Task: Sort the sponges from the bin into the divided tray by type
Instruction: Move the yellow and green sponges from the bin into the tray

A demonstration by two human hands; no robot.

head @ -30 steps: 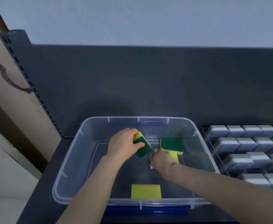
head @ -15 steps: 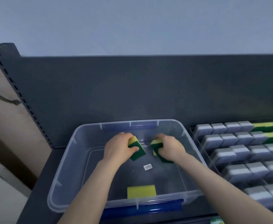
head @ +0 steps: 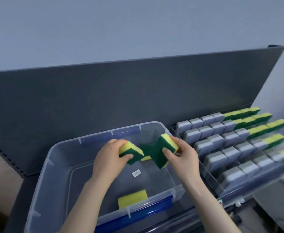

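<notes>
Two sponges held clear of the floor of the clear bin, one per hand, both yellow foam with a dark green scouring pad. Left hand over the bin's middle, fingers curled over the far edge of the left sponge, thumb pressed on the near green side; yellow face up, slightly tilted. Right hand near the bin's right wall, gripping the right sponge tilted on edge: green face toward the left hand, yellow layer up and to the right, thumb on the green, other fingers mostly hidden behind. Held sponges close together, not touching.

Between and behind them, low in the bin, a third sponge, green side up, yellow edge just showing. A fourth sponge flat on the bin floor by the near wall, yellow side up. Small white label on the bin floor near the middle.

Divided tray just right of the bin on the dark counter, lanes full: grey sponges across the left and near parts, yellow-and-green sponges toward the far right ends. Dark grey back panel behind both.
</notes>
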